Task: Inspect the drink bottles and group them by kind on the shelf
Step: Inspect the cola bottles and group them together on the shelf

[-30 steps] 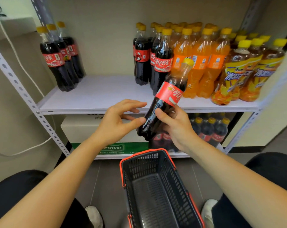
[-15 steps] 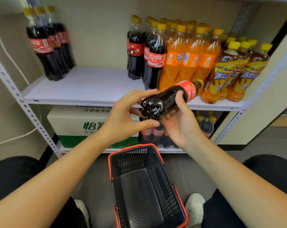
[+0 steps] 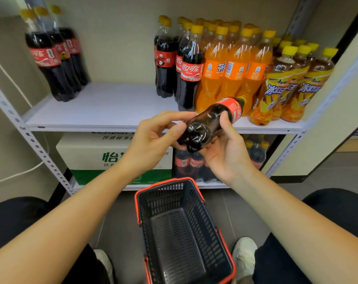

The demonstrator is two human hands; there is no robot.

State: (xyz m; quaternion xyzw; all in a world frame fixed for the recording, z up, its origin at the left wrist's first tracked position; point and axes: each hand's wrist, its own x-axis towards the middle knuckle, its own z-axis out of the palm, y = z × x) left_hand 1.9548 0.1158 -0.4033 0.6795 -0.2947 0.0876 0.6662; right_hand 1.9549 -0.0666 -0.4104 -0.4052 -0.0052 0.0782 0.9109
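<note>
Clasping cola bottle (image 3: pixel 209 121) in right hand (image 3: pixel 225 154), pinching its base with left hand (image 3: pixel 153 140), above black basket (image 3: pixel 165 182), before shelved orange soda bottles (image 3: pixel 233 72).

Both hands (image 3: pixel 225 158) hold cola bottle (image 3: pixel 209 124) sideways.

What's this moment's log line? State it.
step: inspect | cola bottle: tipped on side | right hand: grips body | left hand: holds base
</note>
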